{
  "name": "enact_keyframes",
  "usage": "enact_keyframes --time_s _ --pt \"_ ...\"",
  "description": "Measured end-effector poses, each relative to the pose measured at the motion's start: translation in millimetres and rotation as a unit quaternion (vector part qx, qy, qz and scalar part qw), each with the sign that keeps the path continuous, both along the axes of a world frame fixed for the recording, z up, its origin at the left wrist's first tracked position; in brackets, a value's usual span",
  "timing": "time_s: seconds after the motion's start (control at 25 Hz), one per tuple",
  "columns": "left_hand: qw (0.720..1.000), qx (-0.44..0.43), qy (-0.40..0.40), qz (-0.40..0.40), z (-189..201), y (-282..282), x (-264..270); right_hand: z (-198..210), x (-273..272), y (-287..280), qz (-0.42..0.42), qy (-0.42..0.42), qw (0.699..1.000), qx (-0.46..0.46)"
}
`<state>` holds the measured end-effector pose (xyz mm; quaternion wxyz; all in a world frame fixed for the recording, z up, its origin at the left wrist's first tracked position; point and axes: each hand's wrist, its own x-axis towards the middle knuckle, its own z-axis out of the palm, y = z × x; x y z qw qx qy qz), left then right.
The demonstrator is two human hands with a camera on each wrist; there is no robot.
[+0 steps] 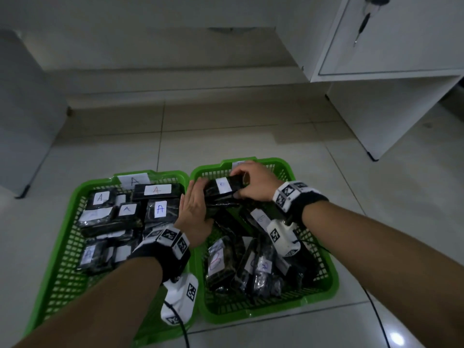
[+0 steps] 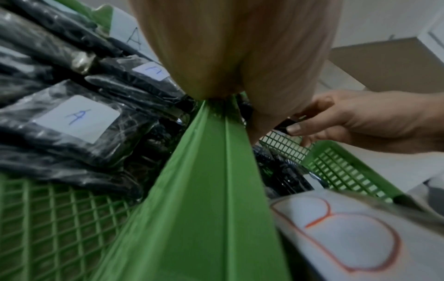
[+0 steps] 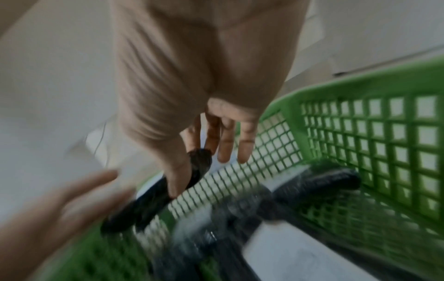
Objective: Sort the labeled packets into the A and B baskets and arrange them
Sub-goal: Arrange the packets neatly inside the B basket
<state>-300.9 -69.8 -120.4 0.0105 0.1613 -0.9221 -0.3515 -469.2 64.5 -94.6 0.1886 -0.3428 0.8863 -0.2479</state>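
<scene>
The right hand [image 1: 256,180] has its fingers curled over the far end of a black packet [image 1: 222,188] with a white label, thumb on the near side, pinching it above the far part of the right-hand green basket [image 1: 324,247] in the centre of the head view. The left hand [image 1: 194,209] stands on edge with straight fingers pressed together, flat against the packet's left end, directly over the two touching basket rims. Both forearms reach in from the bottom of the frame, each wrist wearing a black band with white marker blocks. The left-hand basket [image 1: 67,237] carries an A tag on its far rim and holds black packets labelled A, mostly lying flat across its far half, with bare mesh nearer the bottom of the frame. In the right-hand basket, packets lie tilted and overlapping beneath the held one; bare mesh shows along its far wall and right side. Pale floor tiles [image 1: 226,131] spread beyond both baskets, with a white cabinet [image 1: 391,59] at upper right.
</scene>
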Motion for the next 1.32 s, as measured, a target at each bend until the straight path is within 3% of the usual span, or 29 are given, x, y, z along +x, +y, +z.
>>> enact_keyframes --time_s 0.12,0.24,0.32,0.44,0.64,0.8,0.92,1.12,1.32 --pt "0.998 0.055 0.005 0.006 -7 -6 -1 22 -7 13 -0.104 -0.129 0.982 -0.094" --pt "0.995 0.098 0.009 0.004 -5 -8 -2 34 -12 24 -0.147 -0.16 0.968 -0.128" --pt "0.995 0.097 0.021 0.031 6 -8 -4 34 -11 29 -0.129 -0.133 0.977 -0.104" --pt "0.996 -0.047 0.056 0.047 17 -12 -13 21 -1 27 -0.086 -0.05 0.994 -0.042" --pt "0.977 -0.19 0.059 -0.081 16 -13 -15 -2 12 10 -0.026 0.069 0.997 0.025" --pt "0.938 -0.286 -0.071 -0.181 4 -15 -8 -12 17 1 0.043 0.086 0.992 0.08" --pt "0.932 -0.298 -0.109 -0.174 0 -14 -9 -4 5 10 0.009 0.091 0.991 0.1" --pt "0.926 -0.317 -0.145 -0.146 0 -6 -11 -9 -6 44 0.022 0.09 0.964 0.249" --pt "0.923 -0.319 -0.163 -0.14 -4 -5 -14 -12 -6 36 0.059 0.13 0.958 0.249"
